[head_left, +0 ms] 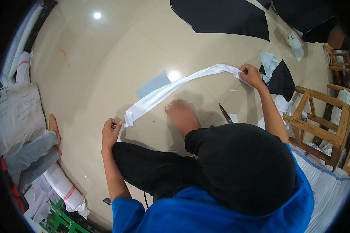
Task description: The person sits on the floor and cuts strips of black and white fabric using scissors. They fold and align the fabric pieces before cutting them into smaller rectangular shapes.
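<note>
Above the tiled floor (85, 97), the white strip (155, 99) arcs. Your right hand (251, 75) clamps its grip near one end; your left hand's (111, 133) grip, beside the folded end (129, 119), cannot be told. You appear to be spreading it; next, likely apply even tension.

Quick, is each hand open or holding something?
Left hand: fingers curled beside the white strip; grip can't be told.
Right hand: closed, pinching the same strip.

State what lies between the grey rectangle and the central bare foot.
A white fabric strip, then tiled floor, as the head view shows.
</note>
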